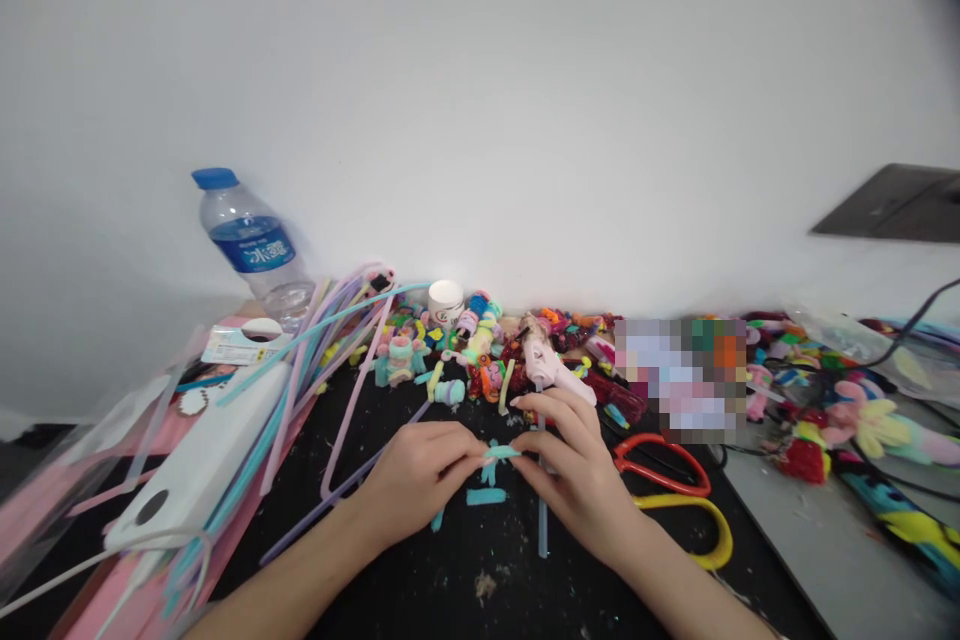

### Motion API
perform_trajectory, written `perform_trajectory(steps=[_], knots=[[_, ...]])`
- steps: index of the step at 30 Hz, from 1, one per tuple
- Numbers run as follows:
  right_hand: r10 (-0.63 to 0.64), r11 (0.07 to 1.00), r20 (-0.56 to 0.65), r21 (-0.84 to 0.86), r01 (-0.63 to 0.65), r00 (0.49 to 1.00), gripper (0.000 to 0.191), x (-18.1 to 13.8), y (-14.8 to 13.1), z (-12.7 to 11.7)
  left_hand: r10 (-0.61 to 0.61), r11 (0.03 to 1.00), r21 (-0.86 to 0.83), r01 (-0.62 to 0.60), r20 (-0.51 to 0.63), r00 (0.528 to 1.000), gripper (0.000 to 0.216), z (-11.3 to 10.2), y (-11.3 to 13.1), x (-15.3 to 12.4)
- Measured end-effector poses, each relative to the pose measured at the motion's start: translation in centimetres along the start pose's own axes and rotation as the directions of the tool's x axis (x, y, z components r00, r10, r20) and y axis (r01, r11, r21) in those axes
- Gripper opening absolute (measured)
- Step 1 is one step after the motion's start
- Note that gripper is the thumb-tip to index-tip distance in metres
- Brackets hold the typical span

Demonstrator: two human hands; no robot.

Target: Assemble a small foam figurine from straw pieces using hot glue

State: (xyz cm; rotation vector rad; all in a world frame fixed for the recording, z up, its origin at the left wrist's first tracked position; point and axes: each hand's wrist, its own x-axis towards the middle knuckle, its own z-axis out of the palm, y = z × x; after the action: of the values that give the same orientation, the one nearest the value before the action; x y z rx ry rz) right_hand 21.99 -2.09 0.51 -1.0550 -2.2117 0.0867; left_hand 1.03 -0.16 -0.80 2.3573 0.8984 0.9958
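My left hand (414, 472) and my right hand (583, 475) come together above the black mat (420, 585). Between their fingertips they pinch a short turquoise pipe cleaner piece (501, 453), one hand at each end. Just beneath it, another turquoise piece (489, 474) is partly covered. A cut turquoise length (486, 497) lies flat in front of the hands, and a further bit (437, 520) pokes out by my left hand. Behind my right hand rests a pale pink glue gun (556, 375), partly hidden, with a translucent glue stick (542, 530) beside that hand's fingers.
Scissors with red and yellow handles (712, 535) lie right of my right wrist. Long pipe cleaners (281, 420) and a white power strip (202, 455) fill the left. Small fuzzy figures (401, 360), a white tub (445, 298) and a water bottle (251, 240) stand along the wall.
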Motion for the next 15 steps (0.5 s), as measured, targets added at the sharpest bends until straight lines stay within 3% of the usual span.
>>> perform_trajectory(steps=[15], knots=[[0.006,1.000,-0.008,-0.023,-0.006,1.000,0.007,-0.01,0.08,-0.01,-0.030,0.999,0.015,0.030,0.001,1.000,0.015,0.00,-0.01,0.04]])
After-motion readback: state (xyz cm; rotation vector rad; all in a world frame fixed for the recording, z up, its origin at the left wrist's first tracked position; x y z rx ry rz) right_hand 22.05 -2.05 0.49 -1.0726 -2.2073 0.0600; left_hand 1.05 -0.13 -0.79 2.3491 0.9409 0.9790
